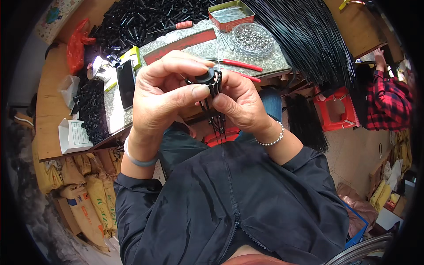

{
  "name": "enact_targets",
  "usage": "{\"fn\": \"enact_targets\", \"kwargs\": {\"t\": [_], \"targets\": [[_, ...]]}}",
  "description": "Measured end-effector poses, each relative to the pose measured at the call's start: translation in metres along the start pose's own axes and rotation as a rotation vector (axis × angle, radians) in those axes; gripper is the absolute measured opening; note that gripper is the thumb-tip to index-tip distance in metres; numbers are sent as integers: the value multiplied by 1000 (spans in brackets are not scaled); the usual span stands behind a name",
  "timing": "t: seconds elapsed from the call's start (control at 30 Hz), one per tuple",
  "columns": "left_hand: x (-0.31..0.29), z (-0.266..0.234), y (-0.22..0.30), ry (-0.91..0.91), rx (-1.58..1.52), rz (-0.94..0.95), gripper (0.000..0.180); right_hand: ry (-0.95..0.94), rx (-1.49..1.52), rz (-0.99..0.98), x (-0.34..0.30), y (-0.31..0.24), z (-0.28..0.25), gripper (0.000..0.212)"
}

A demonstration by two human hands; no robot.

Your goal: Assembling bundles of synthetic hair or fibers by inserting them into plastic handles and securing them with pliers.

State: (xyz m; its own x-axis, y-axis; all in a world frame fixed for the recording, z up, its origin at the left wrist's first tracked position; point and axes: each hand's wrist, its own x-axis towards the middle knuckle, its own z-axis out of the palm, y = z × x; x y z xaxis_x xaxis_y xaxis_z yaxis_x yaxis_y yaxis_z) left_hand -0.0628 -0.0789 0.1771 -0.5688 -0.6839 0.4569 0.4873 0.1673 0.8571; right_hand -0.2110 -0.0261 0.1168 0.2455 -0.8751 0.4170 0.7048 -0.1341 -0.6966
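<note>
Cluttered worktop (278,62) | left grip (165,90): pinching black cap (205,77) | right grip (244,105): pinching black ribs (216,86)

Overall level bright; source cannot be told. Strongest glare left of the left hand (152,95): white object (100,70) blown out in part, slab (115,118) washed pale. Small glints on black parts (128,22) beyond that hand and on rods (304,39) beyond the right hand (242,105). Dark piece (206,78) between the hands: fine detail merges into black. Jacket (190,194), nearer than the hands: dark, soft sheen along folds. Hands fairly sharp; sacks (84,207) far left and plaid shirt (388,101) far right softer. Fisheye bends outer lines; black vignette surrounds the view.
</note>
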Motion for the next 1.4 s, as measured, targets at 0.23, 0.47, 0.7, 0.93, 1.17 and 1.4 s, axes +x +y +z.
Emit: {"fn": "enact_targets", "kwargs": {"t": [0.23, 0.47, 0.7, 0.93, 1.17, 1.4], "targets": [[0, 0, 1, -19, 64, 49, 30, -8, -23, 69, -2, -3, -2, 28], [0, 1, 5, 12, 29, -138, 66, -67, 212, 241, 7, -2, -5, 23], [7, 11, 8, 186, 105, -93, 75, 210, -72, -10, 6, 5, 8, 15], [-1, 19, 20, 71, 780, -23, 34, 323, -255, -140, 5, 9, 21, 13], [0, 22, 24, 114, 583, -171, 30, 219, -95, -188, -1, 11, 13, 8], [-8, 14, 28, 4, 625, -158, 25, 292, 34, 27, -2, 6, 20, 20]]}}
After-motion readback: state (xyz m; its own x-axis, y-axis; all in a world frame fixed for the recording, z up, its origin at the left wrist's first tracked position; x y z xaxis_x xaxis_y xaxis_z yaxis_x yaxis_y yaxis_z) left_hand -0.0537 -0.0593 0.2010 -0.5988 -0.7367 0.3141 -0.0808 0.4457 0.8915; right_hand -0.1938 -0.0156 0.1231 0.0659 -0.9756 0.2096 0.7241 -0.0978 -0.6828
